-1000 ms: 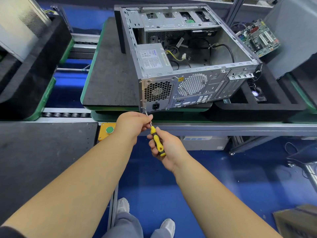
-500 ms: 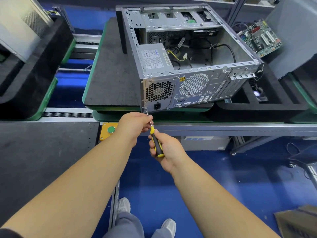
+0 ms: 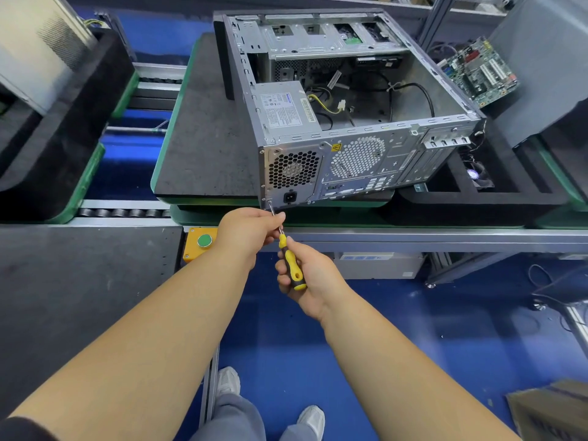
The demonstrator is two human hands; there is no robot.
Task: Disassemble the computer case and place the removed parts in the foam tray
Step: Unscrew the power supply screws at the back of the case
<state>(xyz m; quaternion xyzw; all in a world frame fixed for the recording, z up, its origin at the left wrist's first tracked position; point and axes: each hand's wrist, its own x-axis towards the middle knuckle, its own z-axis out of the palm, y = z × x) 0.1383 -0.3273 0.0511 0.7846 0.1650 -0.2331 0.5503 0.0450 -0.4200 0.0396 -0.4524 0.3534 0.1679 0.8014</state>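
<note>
- Barely anything has moved since a second ago: both hands sit at the same spot by the case's lower rear corner, and the view has drifted only a touch.
- My screwdriver (image 3: 288,249) has its long axis running from near-right to far-left, with the tip on the bottom-left corner of the computer case (image 3: 350,122) rear panel, looks like on a screw there, though it's too small to be sure.
- My right hand (image 3: 307,278) has its fingers wrapped round the yellow-and-black handle, palm turned up-ish.
- My left hand (image 3: 248,232) pinches the metal shaft near the tip, with the fingers curled in tight.
- That case lies on its side with the open side up and the rear panel facing me, on a dark mat (image 3: 206,138) with a green edge.
- Inside it, the power supply (image 3: 284,109) sits in the near-left corner, with loose cables beside it.
- Off to the right, the black foam tray (image 3: 477,202) touches the case, with a small fan (image 3: 477,176) in one pocket; a motherboard (image 3: 477,71) lies further back.
- Blue floor below, plus a yellow box with a green button (image 3: 204,240) on the bench edge.
</note>
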